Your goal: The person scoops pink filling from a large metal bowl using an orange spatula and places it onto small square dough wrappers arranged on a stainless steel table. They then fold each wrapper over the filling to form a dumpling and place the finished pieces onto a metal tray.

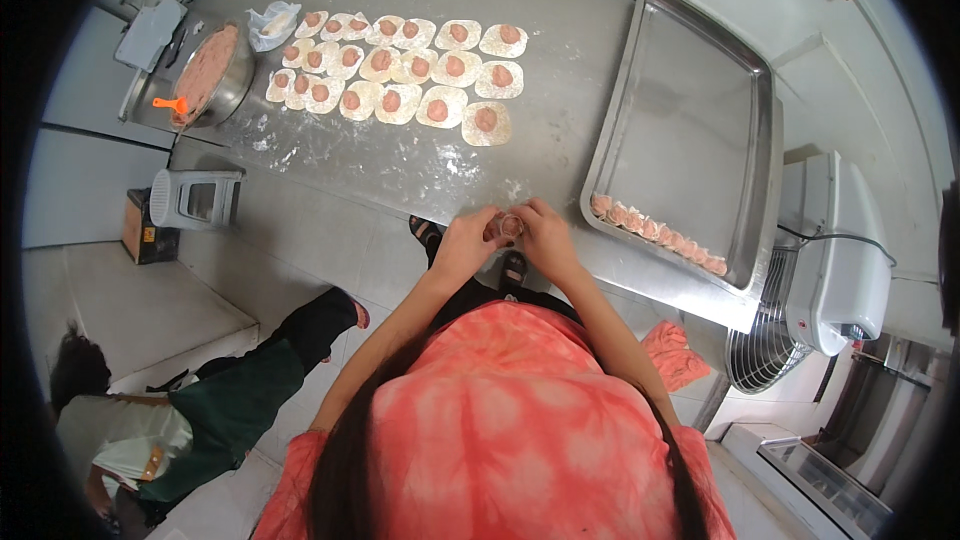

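Note:
At the near edge of the steel table, my left hand (pixel 470 243) and my right hand (pixel 549 240) come together with fingers curled round a small open-topped dumpling (pixel 511 227). Pink meat filling shows inside its gathered wrapper; my fingers hide its sides. Beyond my hands, several flat floured wrappers (pixel 486 125) lie in three rows, each with a lump of pink filling. To the right, a large metal tray (pixel 606 140) has a row of gathered dumplings (pixel 660 233) along its near side.
A metal bowl (pixel 238 90) of pink filling with an orange scoop (pixel 170 103) stands at the table's left end, beside a plastic bag (pixel 272 26). Below are a grey stool (pixel 196 197) and another person (pixel 215 420). A white machine with a wire guard (pixel 770 325) stands right of the tray.

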{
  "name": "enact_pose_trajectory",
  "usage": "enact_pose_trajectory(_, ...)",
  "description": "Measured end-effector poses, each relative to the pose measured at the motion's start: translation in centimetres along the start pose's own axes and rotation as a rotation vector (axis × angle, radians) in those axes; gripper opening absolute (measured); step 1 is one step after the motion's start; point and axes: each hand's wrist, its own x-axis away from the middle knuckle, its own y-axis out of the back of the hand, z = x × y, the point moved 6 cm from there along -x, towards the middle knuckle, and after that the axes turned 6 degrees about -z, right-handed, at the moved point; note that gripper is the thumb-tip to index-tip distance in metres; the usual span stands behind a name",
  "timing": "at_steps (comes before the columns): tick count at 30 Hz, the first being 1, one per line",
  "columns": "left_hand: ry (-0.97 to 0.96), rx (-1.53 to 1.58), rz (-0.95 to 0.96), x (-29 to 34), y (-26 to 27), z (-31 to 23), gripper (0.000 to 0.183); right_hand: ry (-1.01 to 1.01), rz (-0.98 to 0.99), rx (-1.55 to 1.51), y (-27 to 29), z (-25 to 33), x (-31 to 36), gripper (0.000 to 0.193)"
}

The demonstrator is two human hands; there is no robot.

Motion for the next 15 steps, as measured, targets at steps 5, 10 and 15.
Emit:
enact_pose_trajectory(5,0.015,0.112,-0.019,0.0,-0.4,0.7,0.028,-0.025,0.058,-0.006,-0.2,-0.2,0.8,0.031)
enact_pose_trajectory(10,-0.094,-0.116,-0.06,-0.6,0.5,-0.4,0.026,-0.015,0.006,-0.008,0.3,-0.2,-0.3,0.024)
enact_pose_trajectory(15,-0.103,0.049,-0.028,-0.8,0.1,0.1,0.026,-0.08,0.107,0.013,0.2,-0.3,-0.3,0.025)
